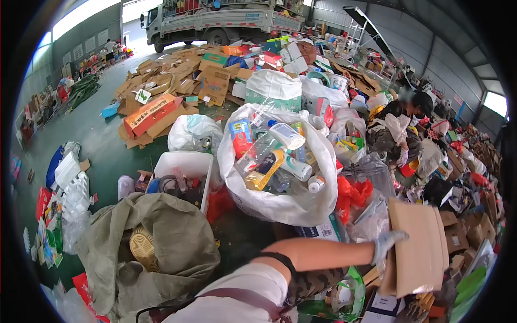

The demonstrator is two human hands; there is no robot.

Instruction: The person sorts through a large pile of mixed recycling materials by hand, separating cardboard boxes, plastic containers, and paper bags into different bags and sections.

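Observation:
My left hand (389,245), in a pale grey glove, reaches out to the right and holds the left edge of a flat brown cardboard piece (419,247). The cardboard stands roughly upright, and part of the hand lies behind its edge. I cannot see my right hand. Left of the cardboard is a large open white sack (253,203) of bottles and containers. A red plastic bag (353,198) lies between the sack and the cardboard. Under my forearm are camouflage fabric (315,284) and a green-edged bag (353,299).
A grey-green cloth sack (183,231) stands at lower left, beside a white bin (186,160). Flattened cardboard (214,85) lies behind, before a parked truck (237,21). Another person (417,103) bends over the mixed waste at right. Loose cartons (482,225) crowd the right side.

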